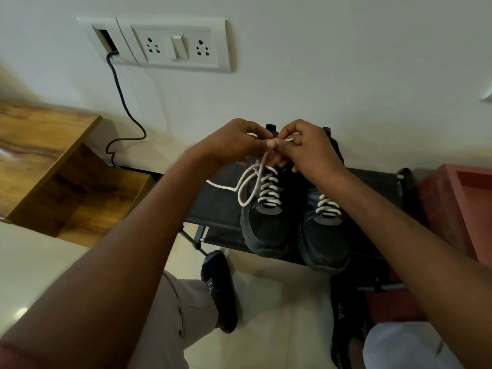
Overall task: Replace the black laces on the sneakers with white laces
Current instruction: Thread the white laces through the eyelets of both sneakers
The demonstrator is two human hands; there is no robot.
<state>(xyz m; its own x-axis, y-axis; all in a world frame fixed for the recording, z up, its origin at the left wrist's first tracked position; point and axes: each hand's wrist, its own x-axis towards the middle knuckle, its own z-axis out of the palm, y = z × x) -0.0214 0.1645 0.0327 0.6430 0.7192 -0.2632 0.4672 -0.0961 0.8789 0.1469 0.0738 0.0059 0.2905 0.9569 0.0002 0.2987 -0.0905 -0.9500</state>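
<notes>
On the dark fabric rack (218,209) by the white wall, the white cord lace (249,186) of the left black sneaker (266,225) is pinched by the left hand (237,145) and right hand (308,147) above its tongue, and the unfinished knot could slip if tension is lost.

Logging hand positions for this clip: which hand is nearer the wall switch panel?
Left. The left hand is below the switch panel, slightly to its right, pinching the white lace; the right hand is further right, pinching the same lace.

No legible text; sock (213,284) lettering blurred.
</notes>
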